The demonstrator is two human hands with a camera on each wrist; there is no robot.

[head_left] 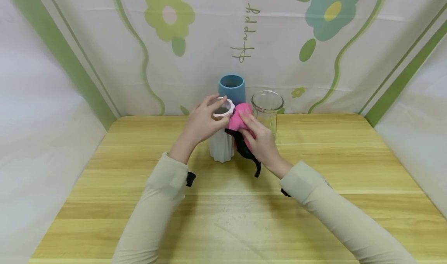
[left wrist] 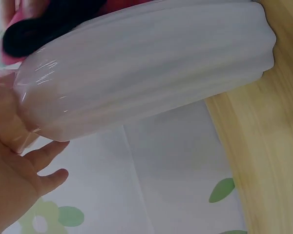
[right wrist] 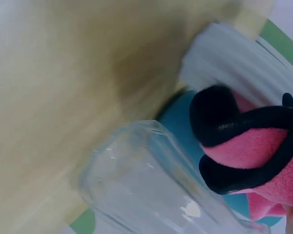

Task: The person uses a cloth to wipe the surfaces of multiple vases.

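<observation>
A white fluted vase (head_left: pixel 222 145) stands upright on the table, its wavy rim at my left hand (head_left: pixel 204 120). The thumb and fingers of that hand hold the vase around its rim, and in the left wrist view two fingertips stick out beside its glossy wall. My right hand (head_left: pixel 260 140) pinches a soft pink and black plush toy (head_left: pixel 241 114) just right of the vase's rim. Black limb-like parts of the toy (right wrist: pixel 249 146) hang down in front of the vase. The toy's full shape is partly hidden by my fingers.
Behind the white vase stands a blue vase (head_left: pixel 232 91). A clear glass vase (head_left: pixel 268 105) is at the right, just beyond my right hand. The wooden table (head_left: pixel 223 225) ends at a flower-printed cloth backdrop (head_left: pixel 206 43).
</observation>
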